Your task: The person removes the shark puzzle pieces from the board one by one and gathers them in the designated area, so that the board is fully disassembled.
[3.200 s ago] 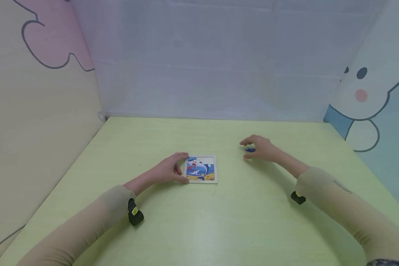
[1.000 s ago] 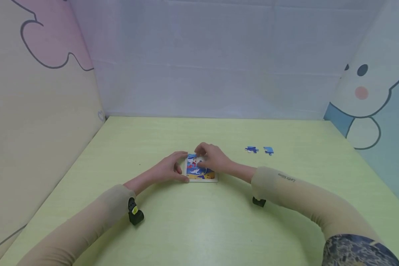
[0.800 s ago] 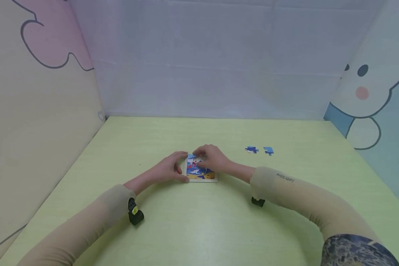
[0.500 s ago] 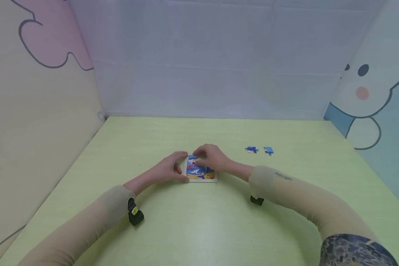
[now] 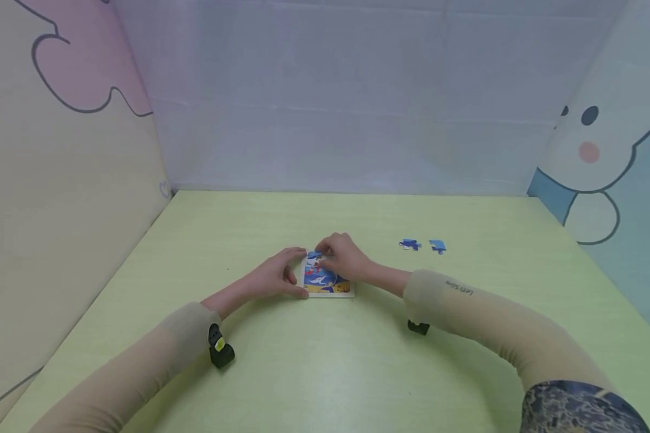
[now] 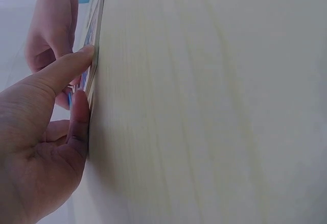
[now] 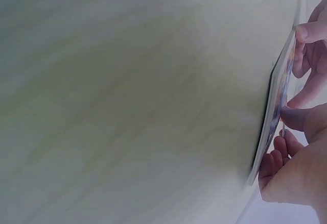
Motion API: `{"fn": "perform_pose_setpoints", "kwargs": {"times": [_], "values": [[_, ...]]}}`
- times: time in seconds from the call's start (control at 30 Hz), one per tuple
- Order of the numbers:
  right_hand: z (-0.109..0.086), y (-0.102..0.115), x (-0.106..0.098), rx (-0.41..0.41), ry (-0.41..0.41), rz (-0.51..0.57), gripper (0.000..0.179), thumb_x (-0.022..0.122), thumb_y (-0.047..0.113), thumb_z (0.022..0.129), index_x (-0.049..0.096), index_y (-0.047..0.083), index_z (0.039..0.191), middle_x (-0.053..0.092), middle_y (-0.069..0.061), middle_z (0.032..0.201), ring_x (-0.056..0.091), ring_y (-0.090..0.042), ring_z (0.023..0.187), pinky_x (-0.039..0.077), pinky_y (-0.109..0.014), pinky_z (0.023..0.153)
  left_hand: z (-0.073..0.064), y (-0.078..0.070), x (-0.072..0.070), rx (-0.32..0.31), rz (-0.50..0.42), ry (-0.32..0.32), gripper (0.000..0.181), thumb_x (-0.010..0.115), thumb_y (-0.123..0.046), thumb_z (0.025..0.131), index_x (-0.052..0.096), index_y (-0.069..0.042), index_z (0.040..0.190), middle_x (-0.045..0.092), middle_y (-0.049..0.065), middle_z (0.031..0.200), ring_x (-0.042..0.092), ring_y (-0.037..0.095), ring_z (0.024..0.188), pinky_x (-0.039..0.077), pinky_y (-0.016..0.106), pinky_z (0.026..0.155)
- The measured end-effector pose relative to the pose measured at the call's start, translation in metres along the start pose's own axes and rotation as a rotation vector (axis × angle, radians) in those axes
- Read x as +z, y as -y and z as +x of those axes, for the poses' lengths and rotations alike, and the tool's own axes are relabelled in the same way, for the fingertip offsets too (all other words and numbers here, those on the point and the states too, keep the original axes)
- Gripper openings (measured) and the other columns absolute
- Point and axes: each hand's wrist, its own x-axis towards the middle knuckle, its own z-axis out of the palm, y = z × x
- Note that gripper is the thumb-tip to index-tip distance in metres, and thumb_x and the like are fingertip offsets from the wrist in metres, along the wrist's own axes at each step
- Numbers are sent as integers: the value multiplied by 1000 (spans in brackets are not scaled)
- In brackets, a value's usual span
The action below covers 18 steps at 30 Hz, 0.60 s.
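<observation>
While the left hand (image 5: 273,276), widely curved, grips the square, white-framed cartoon puzzle (image 5: 321,281) by its left edge on the pale green table (image 5: 325,361), the right hand (image 5: 348,257) apparently pinches a thin blue piece (image 6: 70,99); the puzzle looks light, stiff, best held by its rim.

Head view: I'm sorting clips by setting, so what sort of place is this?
Probably a tabletop recording booth: a pale green table between cartoon-printed side panels, with a creased backdrop behind.
</observation>
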Motion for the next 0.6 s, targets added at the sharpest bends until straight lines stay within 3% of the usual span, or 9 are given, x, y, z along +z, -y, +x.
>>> {"fn": "perform_pose_setpoints", "kwargs": {"times": [0.23,0.6], "values": [[0,-9,-6,34,-28,28,32,71,17,91,67,4,120,67,-11,112,55,-23,106,44,-39,96,1,-1,1,-16,-2,2,93,85,-25,77,34,-7,153,37,8,153,58,11,83,51,24,75],[-4,-34,-25,73,-97,-22,34,68,13,91,65,2,123,65,-16,118,55,-30,113,44,-44,100,1,1,1,-24,6,-6,93,86,-26,77,35,-9,153,36,7,156,57,12,85,50,24,77]]}}
